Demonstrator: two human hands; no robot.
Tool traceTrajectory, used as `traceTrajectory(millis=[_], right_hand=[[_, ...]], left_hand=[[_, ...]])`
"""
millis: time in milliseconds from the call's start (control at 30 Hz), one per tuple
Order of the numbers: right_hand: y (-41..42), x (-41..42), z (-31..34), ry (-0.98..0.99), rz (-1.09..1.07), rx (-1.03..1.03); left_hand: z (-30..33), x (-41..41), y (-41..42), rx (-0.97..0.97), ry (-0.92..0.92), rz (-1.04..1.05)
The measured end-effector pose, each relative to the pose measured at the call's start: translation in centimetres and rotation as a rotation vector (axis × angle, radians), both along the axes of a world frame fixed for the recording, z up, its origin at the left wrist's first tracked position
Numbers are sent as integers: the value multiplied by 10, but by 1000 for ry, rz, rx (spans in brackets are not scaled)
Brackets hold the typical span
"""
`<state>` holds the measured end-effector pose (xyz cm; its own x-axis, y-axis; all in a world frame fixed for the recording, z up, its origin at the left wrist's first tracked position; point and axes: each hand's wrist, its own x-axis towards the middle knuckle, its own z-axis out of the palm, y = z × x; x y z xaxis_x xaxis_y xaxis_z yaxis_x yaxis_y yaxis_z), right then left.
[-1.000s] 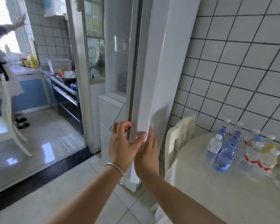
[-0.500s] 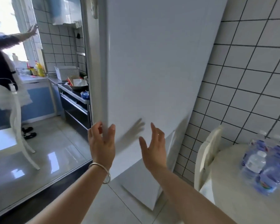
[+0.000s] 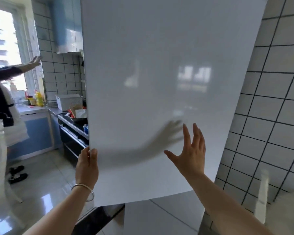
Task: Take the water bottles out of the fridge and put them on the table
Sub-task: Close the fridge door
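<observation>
The white fridge door (image 3: 159, 82) fills the middle of the view, its flat front facing me. My left hand (image 3: 87, 165), with a silver bracelet on the wrist, has its fingers curled around the door's left edge. My right hand (image 3: 189, 151) is held up in front of the door panel, fingers spread, holding nothing; whether it touches the door I cannot tell. Its shadow falls on the door. No water bottles are in view. A bit of the white table (image 3: 288, 209) shows at the lower right.
A white chair back (image 3: 261, 197) stands at the lower right by the tiled wall (image 3: 270, 116). On the left are a kitchen counter (image 3: 71, 122) with a basket and bowl, another white chair (image 3: 0, 158), and a person (image 3: 2, 92) with an arm raised.
The fridge door has swung from edge-on to nearly face-on. My left hand has moved to grip its left edge. The view turned left, so the bottles on the table have left the frame.
</observation>
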<state>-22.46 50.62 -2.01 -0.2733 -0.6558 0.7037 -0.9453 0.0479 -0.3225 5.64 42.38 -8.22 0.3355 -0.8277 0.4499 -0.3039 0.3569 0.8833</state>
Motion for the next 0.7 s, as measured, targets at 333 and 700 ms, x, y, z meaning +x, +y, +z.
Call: traceTrajectory(millis=[333,700], right_hand=[[-105,-5,-14,147,-167,-45],[-173,-3,-22,177,-435,-76]], left_hand=[[2,-11,-144,49,36,-187],[8,-51,-280,15,1,-510]])
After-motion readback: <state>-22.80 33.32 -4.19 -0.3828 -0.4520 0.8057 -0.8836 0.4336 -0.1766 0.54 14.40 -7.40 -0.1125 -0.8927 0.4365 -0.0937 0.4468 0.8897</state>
